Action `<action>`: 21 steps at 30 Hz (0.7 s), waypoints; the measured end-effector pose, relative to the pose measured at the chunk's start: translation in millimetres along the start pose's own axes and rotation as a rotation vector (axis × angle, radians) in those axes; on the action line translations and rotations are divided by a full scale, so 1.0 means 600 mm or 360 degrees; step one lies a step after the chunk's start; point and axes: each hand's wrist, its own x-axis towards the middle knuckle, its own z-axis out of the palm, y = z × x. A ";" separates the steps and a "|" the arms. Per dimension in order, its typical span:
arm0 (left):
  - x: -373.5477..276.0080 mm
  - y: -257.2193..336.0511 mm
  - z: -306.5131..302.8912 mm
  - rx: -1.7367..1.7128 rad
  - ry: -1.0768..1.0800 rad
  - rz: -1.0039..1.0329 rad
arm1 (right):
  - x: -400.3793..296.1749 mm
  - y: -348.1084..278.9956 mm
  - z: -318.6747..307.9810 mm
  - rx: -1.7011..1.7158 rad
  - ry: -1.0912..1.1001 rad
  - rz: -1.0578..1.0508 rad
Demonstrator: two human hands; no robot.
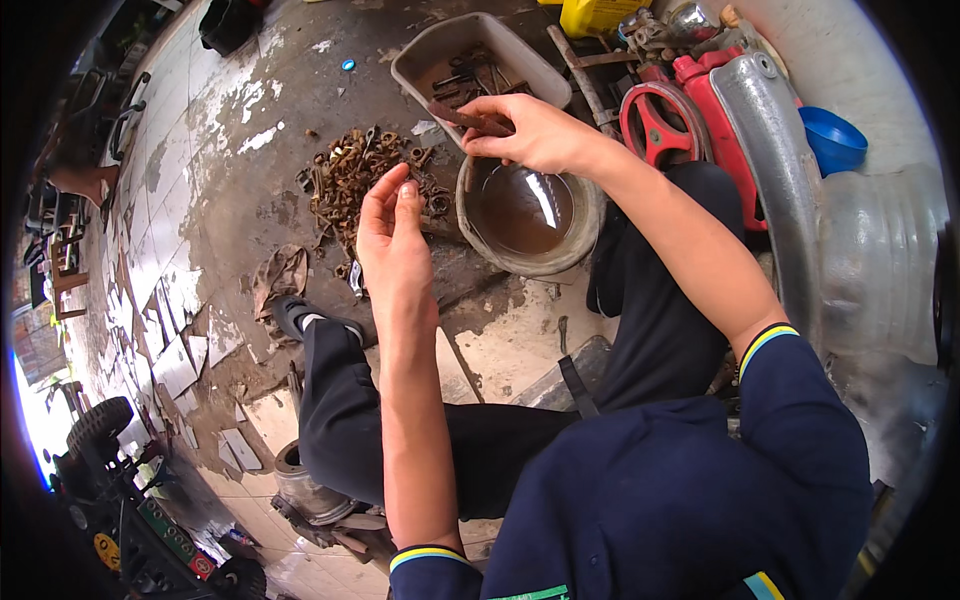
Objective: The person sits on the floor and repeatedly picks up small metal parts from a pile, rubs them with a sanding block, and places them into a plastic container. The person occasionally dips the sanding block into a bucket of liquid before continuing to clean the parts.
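Note:
My right hand pinches a flat, dark, rusty-looking strip, perhaps a worn file or abrasive piece; its exact kind is unclear. It is over the near edge of a grey plastic basin with dark metal parts and brownish liquid. My left hand is raised beside a heap of rusty nuts, bolts and small metal parts on the floor. Its thumb and fingertips are close together, and whether something small is between them cannot be made out. Below my right hand stands a round bucket of murky liquid.
A red handwheel, a red jug, a curved silver metal panel and a blue bowl crowd the right. A brown rag and broken tiles lie left. A cylindrical metal part stands by my leg.

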 end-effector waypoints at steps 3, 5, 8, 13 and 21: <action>-0.003 0.008 -0.008 -0.0043 -0.0023 0.0017 | 0.004 0.034 0.011 -0.0517 0.0053 -0.0282; -0.005 0.008 -0.011 -0.0062 -0.0054 0.0043 | 0.005 0.052 0.025 -0.0699 0.0046 -0.0189; -0.009 0.009 -0.015 -0.0043 -0.0115 0.0042 | 0.003 0.060 0.034 -0.0656 -0.0036 -0.0068; -0.011 0.011 -0.023 0.0041 -0.0152 0.0101 | 0.000 0.033 0.037 -0.0607 -0.0082 -0.0026; -0.011 0.014 -0.018 0.0331 -0.0179 0.0079 | -0.002 0.025 0.017 -0.0529 -0.0144 0.0139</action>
